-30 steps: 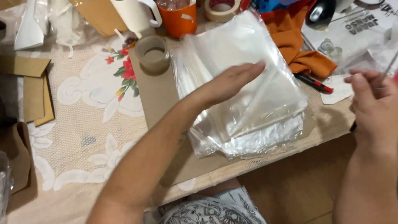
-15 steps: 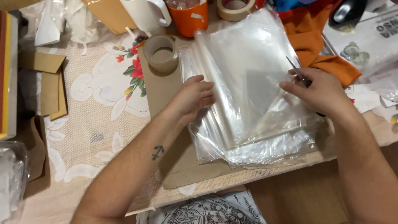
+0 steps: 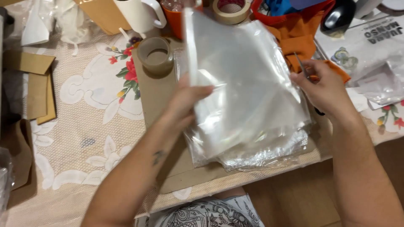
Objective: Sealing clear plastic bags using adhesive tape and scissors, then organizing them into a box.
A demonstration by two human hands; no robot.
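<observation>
Both hands worked over a stack of clear bags in the head view. Left hand was closed on a single clear bag, thumb on top at the bag's left edge, lifting that side so the sheet tilted up off the stack. Right hand pinched the same bag at its right edge, and a thin metal tool stuck up from between its fingers — what kind of tool, I could not tell. The stack lay on a brown card sheet on the counter, which carried a lace cloth with red flowers. A brown tape roll stood on the card just left of the bag. Further back were a white mug, an orange cup and a paler tape roll — an orange cloth lay behind the right hand.
</observation>
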